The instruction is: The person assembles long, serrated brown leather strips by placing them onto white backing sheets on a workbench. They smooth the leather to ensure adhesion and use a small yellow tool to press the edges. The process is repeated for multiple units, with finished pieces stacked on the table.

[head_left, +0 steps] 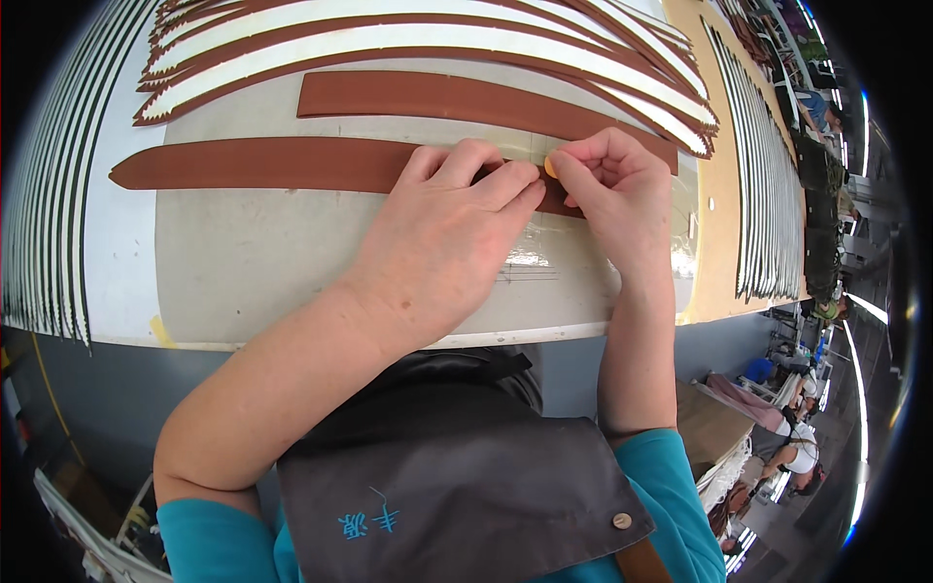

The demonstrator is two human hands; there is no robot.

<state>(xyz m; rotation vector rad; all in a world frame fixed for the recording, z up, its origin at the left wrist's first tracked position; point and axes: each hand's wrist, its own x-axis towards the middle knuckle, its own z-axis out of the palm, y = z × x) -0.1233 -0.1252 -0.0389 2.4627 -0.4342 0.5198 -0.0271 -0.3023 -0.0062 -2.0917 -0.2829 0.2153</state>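
From where I stand, a pale worktop (714,277) stretches across in front of the person, with a grey sheet (262,257) over its middle and a glossy patch (530,255) catching the light. Brown strips with white, jagged-ended faces lie in a curved stack (418,44) along the far side; thin dark-and-light strips are ranked at the left edge (68,175) and the right edge (763,175). Off to the right the room runs away, with other people (802,455) and long bright lights (858,408).

The nearer brown strip (272,163) lies on the grey sheet, its pointed end to the left, its other stretch running under both hands. The left grip (437,228) rests on it, fingers bent; the right grip (622,189) is just beside, thumb and forefinger closed on a small yellow piece (551,167) at the strip. A second brown strip (389,94) lies just beyond.

The left thumb is hidden, so I can't tell whether that grip pinches anything. The right hand covers part of the nearer strip, and the distant people are small and warped.
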